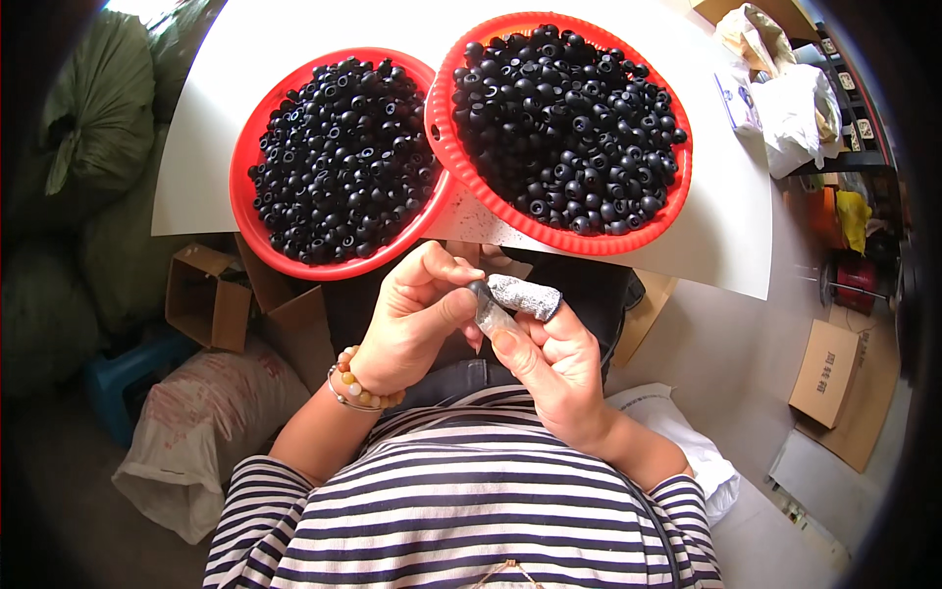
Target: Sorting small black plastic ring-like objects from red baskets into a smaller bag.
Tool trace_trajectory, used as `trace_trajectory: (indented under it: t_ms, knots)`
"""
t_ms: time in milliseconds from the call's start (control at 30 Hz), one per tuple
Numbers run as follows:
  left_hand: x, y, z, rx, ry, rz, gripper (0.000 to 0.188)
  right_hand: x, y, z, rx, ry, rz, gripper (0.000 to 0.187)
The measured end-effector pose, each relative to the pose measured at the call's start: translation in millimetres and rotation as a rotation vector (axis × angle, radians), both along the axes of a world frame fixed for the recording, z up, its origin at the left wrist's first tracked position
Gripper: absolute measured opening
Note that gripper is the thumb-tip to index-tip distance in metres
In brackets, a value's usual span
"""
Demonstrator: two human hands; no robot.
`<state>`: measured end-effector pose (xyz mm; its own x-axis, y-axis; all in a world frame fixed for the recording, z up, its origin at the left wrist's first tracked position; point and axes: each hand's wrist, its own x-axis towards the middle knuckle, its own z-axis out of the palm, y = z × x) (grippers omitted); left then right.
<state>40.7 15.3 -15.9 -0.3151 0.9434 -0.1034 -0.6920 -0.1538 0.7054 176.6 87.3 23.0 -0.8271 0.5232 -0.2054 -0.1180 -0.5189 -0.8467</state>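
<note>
A small black rubber cap point(480, 289) sits pinched between my left hand point(417, 319) and right hand point(554, 368), both clenched on it above my lap. My right forefinger wears a grey sleeve point(525, 295). Just beyond, two red baskets point(243, 157) point(444, 147) of black caps rest touching on a white table point(726, 216). Cardboard boxes point(206, 294) stand on the floor.

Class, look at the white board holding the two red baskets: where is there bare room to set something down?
The white board is bare right of the right basket, and left of the left basket. The middle is crowded: the baskets overlap, both heaped with black rubber pieces.
</note>
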Motion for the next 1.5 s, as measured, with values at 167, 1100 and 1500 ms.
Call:
trace_trajectory:
  t_ms: [167,1100,1500]
  knots:
    - [1,1,2,0.005,-0.035,0.020,0.009,-2,0,0,0.047,0.007,0.000,0.033]
    - [1,0,-1,0.059,0.027,0.024,0.007,-1,0,-3,0.059,0.049,0.012,0.030]
    - [-1,3,4,0.014,-0.192,-0.075,0.012,0,6,-1,0.015,0.076,0.077,0.029]
